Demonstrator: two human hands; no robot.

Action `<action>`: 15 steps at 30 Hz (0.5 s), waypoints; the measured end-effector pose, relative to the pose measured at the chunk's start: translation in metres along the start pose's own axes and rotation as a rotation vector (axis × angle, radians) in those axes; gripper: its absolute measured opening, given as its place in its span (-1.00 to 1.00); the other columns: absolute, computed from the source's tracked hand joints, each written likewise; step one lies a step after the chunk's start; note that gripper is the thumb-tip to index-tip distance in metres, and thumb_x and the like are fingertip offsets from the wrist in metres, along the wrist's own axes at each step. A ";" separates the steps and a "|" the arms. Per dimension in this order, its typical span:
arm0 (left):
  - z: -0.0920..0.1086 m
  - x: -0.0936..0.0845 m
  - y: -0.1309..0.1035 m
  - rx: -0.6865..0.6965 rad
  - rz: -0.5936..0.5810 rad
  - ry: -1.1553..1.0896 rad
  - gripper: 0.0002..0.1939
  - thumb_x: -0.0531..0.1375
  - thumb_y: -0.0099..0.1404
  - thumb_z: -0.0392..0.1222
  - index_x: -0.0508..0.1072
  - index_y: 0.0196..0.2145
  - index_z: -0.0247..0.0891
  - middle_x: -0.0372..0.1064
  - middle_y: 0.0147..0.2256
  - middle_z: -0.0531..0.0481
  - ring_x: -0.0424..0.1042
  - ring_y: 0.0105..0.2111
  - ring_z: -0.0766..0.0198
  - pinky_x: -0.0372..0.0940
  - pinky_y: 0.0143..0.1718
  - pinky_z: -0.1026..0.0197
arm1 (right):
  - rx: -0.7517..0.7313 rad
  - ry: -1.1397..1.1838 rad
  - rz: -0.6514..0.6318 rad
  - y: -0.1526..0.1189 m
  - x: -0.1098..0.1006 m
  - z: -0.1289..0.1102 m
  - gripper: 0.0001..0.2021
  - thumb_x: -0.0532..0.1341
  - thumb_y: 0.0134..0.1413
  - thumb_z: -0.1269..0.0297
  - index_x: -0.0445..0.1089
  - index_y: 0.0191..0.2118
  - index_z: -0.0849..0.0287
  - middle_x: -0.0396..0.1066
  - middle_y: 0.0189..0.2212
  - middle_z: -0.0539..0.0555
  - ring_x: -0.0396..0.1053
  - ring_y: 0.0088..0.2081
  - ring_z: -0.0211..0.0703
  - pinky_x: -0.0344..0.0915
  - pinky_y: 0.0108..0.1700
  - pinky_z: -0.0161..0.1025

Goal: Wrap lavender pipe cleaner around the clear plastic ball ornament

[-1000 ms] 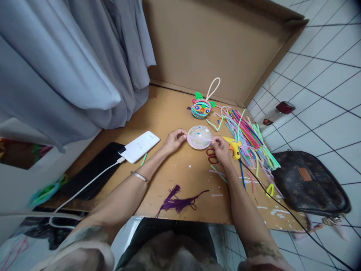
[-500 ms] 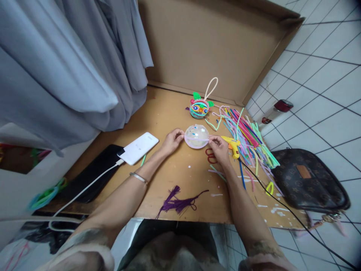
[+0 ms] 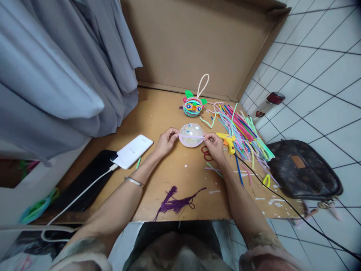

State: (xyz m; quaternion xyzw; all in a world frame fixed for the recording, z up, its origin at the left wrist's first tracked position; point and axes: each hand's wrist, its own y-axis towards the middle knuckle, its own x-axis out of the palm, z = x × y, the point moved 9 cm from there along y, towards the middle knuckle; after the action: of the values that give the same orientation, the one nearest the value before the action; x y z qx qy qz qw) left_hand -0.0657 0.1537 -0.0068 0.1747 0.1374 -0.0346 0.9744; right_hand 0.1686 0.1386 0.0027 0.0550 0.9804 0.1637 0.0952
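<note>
A clear round ball (image 3: pixel 191 130) with small coloured specks sits on the table between my hands. Across its near side runs a thin lilac pipe cleaner (image 3: pixel 192 137). Its left end is pinched between the thumb and fingers of my left hand (image 3: pixel 166 142), close against the ball. My right hand (image 3: pixel 214 146) pinches the other end at the ball's right side. Just right of that hand lies a yellow glue gun (image 3: pixel 229 142), and red-handled scissors (image 3: pixel 206 153) are partly hidden beneath it. Behind the ball stands a decorated ball (image 3: pixel 193 107) with eyes, green ears and a loop.
Many coloured pipe cleaners (image 3: pixel 245 130) are heaped at the right, beside a brown bag (image 3: pixel 307 169). The glue gun's black cord (image 3: pixel 270 188) crosses the right side. A purple tassel (image 3: pixel 176 205) lies near the front edge; a white power bank (image 3: pixel 134 151) is at the left.
The whole view has shifted slightly, so the table's things appear further left. Both hands keep their pinch on the pipe cleaner at the ball's sides.
</note>
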 end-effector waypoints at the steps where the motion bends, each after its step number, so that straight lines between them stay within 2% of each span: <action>1: -0.002 0.001 0.000 -0.009 -0.005 -0.018 -0.75 0.14 0.28 -0.01 0.42 -0.27 -0.25 0.48 -0.28 -0.06 0.41 -0.25 0.19 0.31 -0.12 0.17 | 0.002 0.004 0.002 0.000 0.000 0.000 -0.81 0.28 -0.07 0.10 0.32 -0.45 0.06 0.52 -0.28 0.05 0.48 -0.22 -0.19 0.43 -0.11 -0.18; 8: -0.009 0.009 0.002 -0.067 -0.054 -0.194 -0.74 0.23 0.19 0.00 0.41 -0.32 -0.27 0.52 -0.14 -0.16 0.45 -0.14 0.17 0.31 0.00 0.11 | 0.008 0.041 0.043 0.001 -0.005 0.002 -0.88 0.29 -0.13 0.19 0.37 -0.48 0.07 0.53 -0.31 0.05 0.48 -0.26 -0.19 0.44 -0.15 -0.17; 15: -0.006 0.008 0.002 -0.033 -0.059 -0.267 -0.71 0.30 0.12 0.01 0.44 -0.36 -0.28 0.50 -0.16 -0.16 0.45 -0.16 0.19 0.32 -0.01 0.09 | 0.051 0.054 0.025 0.001 -0.008 0.004 -0.88 0.33 -0.18 0.20 0.40 -0.48 0.07 0.55 -0.32 0.04 0.50 -0.25 -0.17 0.46 -0.15 -0.15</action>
State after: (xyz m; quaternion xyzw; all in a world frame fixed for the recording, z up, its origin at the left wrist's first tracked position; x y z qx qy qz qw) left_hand -0.0590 0.1573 -0.0134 0.1482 0.0119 -0.0838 0.9853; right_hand 0.1769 0.1396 0.0003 0.0652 0.9857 0.1412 0.0654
